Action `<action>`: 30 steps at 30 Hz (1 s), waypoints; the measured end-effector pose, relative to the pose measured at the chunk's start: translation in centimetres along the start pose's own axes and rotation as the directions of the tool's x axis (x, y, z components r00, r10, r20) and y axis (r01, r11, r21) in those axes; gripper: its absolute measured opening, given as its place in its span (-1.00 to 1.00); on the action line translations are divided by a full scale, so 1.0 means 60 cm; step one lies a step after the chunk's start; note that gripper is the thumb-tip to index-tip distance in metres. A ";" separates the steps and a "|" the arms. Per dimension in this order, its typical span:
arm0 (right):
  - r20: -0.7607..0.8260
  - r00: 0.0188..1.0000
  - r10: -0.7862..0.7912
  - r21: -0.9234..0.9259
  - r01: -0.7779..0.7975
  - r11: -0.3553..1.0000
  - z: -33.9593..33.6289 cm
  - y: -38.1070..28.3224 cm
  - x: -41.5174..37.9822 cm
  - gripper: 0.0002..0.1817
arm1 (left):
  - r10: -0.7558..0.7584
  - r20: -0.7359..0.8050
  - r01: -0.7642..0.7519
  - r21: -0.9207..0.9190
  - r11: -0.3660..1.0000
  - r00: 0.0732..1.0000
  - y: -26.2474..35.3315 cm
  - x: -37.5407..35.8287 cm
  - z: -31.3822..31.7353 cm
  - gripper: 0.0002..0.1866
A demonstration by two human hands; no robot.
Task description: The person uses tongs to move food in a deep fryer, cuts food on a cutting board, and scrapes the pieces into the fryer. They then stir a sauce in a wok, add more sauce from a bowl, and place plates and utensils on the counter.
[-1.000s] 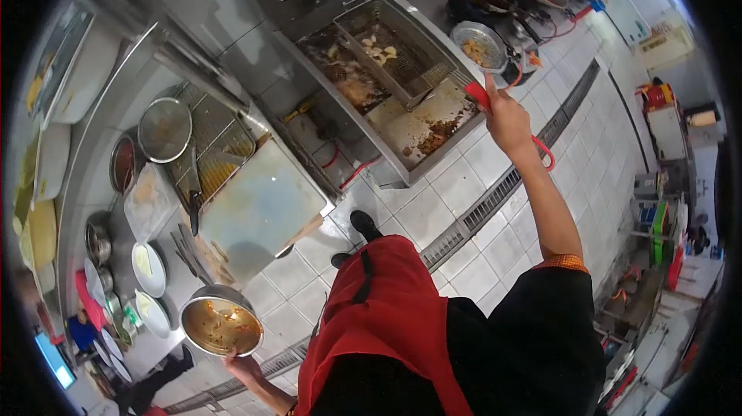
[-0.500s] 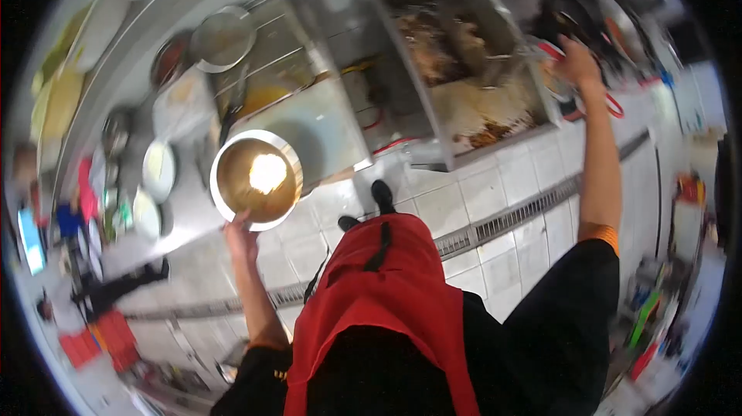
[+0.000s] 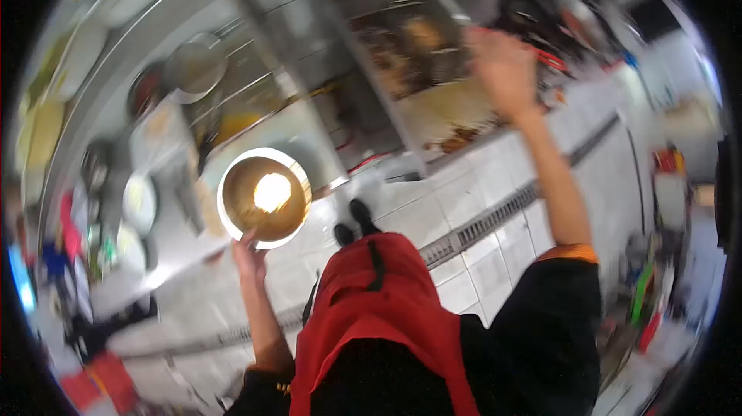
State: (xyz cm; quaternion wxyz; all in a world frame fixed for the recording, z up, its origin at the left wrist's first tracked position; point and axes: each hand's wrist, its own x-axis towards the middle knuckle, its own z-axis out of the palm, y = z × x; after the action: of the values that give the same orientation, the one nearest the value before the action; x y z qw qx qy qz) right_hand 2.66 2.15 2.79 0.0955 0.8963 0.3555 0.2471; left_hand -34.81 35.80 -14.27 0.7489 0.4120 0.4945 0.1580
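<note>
My left hand (image 3: pixel 249 250) is closed on the near rim of a round metal bowl (image 3: pixel 301 215). The bowl's inside looks brown, with a bright glare of light in its middle. Farther right, my right hand (image 3: pixel 502 68) is smeared by motion above the right edge of a fryer-like metal station (image 3: pixel 456 118). Something red shows by its fingers, but whether the hand grips it I cannot make out. Brown fried-looking bits lie on the near part of that station.
A long metal counter (image 3: pixel 174 250) runs along the left, bearing white oval dishes (image 3: pixel 139 203) and a round pan (image 3: pixel 197 68). Dark pans (image 3: pixel 533 18) stand at the upper right. A drain grate (image 3: pixel 495 219) crosses the tiled floor.
My right hand has moved left, from beside the red-rimmed items toward the fryer-like station. The bowl stays in my left hand, slightly lower and to the right in view. The whole view has shifted.
</note>
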 end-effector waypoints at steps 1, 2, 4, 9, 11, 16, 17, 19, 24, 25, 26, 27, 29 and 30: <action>-0.259 0.953 -0.158 0.153 0.202 0.967 0.031 -0.009 -0.047 -0.53 | 0.001 0.048 -0.002 0.035 0.999 0.999 0.006 0.003 0.003 -0.47; 0.148 0.989 0.021 0.129 -0.041 0.991 0.015 -0.060 -0.087 -0.54 | 0.013 0.013 -0.015 0.098 0.995 1.000 0.013 -0.009 0.022 -0.45; -0.012 0.999 0.046 0.343 -0.039 0.939 -0.004 -0.094 -0.202 -0.58 | -0.018 0.151 -0.002 0.128 0.992 0.988 0.011 -0.003 0.029 -0.47; 0.321 0.745 0.585 0.495 -0.658 0.567 0.037 -0.112 -0.522 -0.59 | -0.039 0.328 -0.048 0.254 0.966 0.944 -0.013 -0.022 0.138 -0.57; 0.452 0.598 0.663 0.436 -0.796 0.420 0.063 -0.120 -0.668 -0.60 | -0.052 0.445 -0.072 0.256 0.964 0.894 -0.028 -0.050 0.210 -0.59; 0.597 0.274 0.754 0.155 -0.962 0.226 0.089 -0.193 -0.945 -0.62 | -0.154 0.610 -0.079 0.337 0.938 0.777 -0.100 -0.119 0.384 -0.60; 0.687 0.157 0.710 0.043 -0.984 0.175 0.089 -0.205 -0.980 -0.62 | -0.169 0.659 -0.102 0.352 0.930 0.733 -0.127 -0.128 0.415 -0.62; 0.768 0.077 0.636 -0.006 -0.992 0.128 0.117 -0.237 -1.072 -0.58 | -0.245 0.629 -0.032 0.395 0.918 0.738 -0.172 -0.190 0.495 -0.65; 0.863 -0.081 0.498 -0.053 -0.996 -0.069 0.102 -0.221 -1.156 -0.58 | -0.461 0.574 0.200 0.460 0.865 0.676 -0.298 -0.259 0.604 -0.63; 0.901 -0.138 0.412 -0.112 -0.990 -0.088 0.132 -0.216 -1.196 -0.61 | -0.457 0.588 0.231 0.420 0.878 0.668 -0.304 -0.267 0.610 -0.64; 0.928 -0.218 0.303 -0.128 -0.948 -0.292 0.169 -0.221 -1.261 -0.63 | -0.418 0.570 0.243 0.359 0.901 0.708 -0.305 -0.272 0.604 -0.63; 0.948 -0.300 0.110 -0.226 -0.873 -0.431 0.161 -0.180 -1.233 -0.62 | -0.380 0.546 0.250 0.300 0.921 0.747 -0.300 -0.274 0.586 -0.62; 0.948 -0.313 -0.064 -0.298 -0.795 -0.528 0.182 -0.123 -1.229 -0.64 | -0.307 0.462 0.232 0.213 0.949 0.832 -0.274 -0.278 0.551 -0.64; 0.944 -0.311 -0.106 -0.318 -0.784 -0.533 0.196 -0.095 -1.228 -0.66 | -0.246 0.399 0.212 0.128 0.969 0.883 -0.252 -0.277 0.528 -0.68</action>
State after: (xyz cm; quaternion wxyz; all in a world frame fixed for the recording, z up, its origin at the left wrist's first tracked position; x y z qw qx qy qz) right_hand -40.78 -44.09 -36.94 -0.4784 0.6195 -0.4433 -0.4369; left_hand -17.47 1.26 -10.34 0.8323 0.4044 0.3769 -0.0419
